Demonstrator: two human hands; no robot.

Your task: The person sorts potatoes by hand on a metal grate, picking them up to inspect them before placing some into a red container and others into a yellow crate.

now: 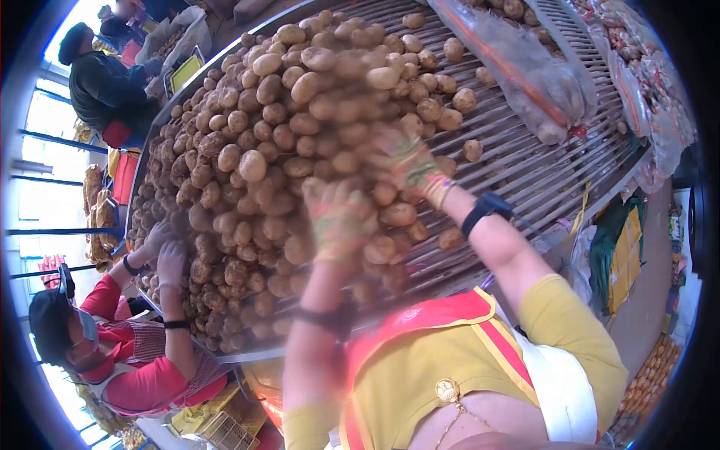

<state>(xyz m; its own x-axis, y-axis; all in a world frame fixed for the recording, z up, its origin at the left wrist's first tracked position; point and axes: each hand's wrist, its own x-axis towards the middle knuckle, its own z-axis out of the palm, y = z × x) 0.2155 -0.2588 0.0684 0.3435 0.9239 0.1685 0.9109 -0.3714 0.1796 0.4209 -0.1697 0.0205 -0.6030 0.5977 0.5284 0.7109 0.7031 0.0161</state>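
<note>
A big heap of brown potatoes point(252, 166) covers a slatted metal table point(517, 176). My left hand point(337, 221), in a patterned yellow-green glove, lies against the near side of the heap, its blurred fingers stretched out over potatoes. To its right, my right hand point(405, 161) wears a similar glove and reaches into the heap's right edge. Motion smears its fingers, so I cannot tell whether they hold a potato. Potatoes around both hands are blurred too. A dark watch point(487, 211) sits on my right wrist.
Clear plastic bags point(529, 79) lie across the slats at right. A person in red point(142, 352) works at the left edge, gloved hands point(166, 251) on the potatoes. Another person in dark clothes point(109, 86) is at far left. Yellow crates point(221, 424) stand below the table.
</note>
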